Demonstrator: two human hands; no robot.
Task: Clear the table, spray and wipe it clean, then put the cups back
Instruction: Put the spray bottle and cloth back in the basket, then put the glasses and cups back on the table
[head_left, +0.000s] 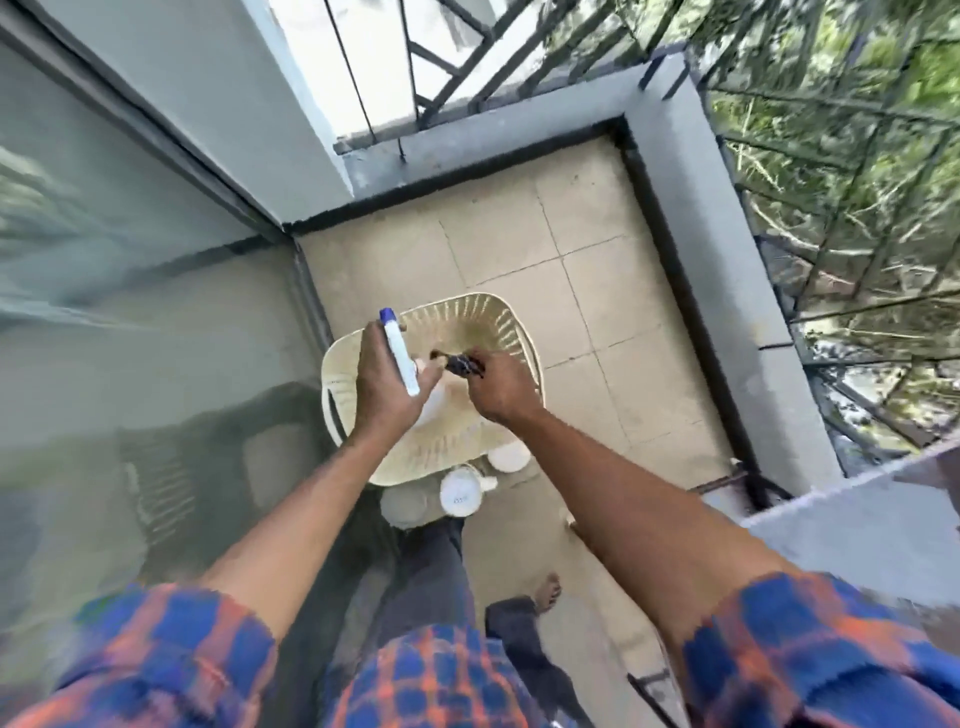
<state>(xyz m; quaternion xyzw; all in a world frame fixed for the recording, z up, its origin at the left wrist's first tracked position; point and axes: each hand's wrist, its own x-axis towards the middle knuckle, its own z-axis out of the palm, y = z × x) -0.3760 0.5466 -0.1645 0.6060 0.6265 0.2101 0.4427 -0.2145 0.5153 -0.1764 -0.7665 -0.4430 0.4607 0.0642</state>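
Setting: tiled balcony floor (587, 249), seen steeply from above; frame blurred at the edges.
Left hand (382, 379): fingers curled round a spray bottle (401, 358), grasping it above the left part of the table.
Spray bottle: white, slim, with a blue end pointing to the far side; a pale rounded shape shows under the hand, and whether it is part of the bottle I cannot tell.
Right hand (498, 387): clenched round a dark cloth (462, 364), knuckles up, just right of the left hand.
Dark cloth: bunched, sticking out of the fist toward the left, over the middle of the table; contact with the surface cannot be told.
Table (467, 322): cream slatted plastic with a raised curved rim on the far side, standing by the glass door; both hands are above it.
Cups: three white round pieces at the table's near edge. One with a handle (460, 491) in the middle, one (509, 457) to the right and farther, one (405, 506) to the left and nearer. Whether they stand on the floor or on something lower cannot be told.
Left side: glass door (130, 260), reflecting the furniture.
Right and far side: grey parapet (727, 260) with a dark metal railing (857, 208); green foliage beyond.
Person: blue and orange checked sleeves (171, 654) rolled above the forearms, a bare foot (548, 592) on the tiles.
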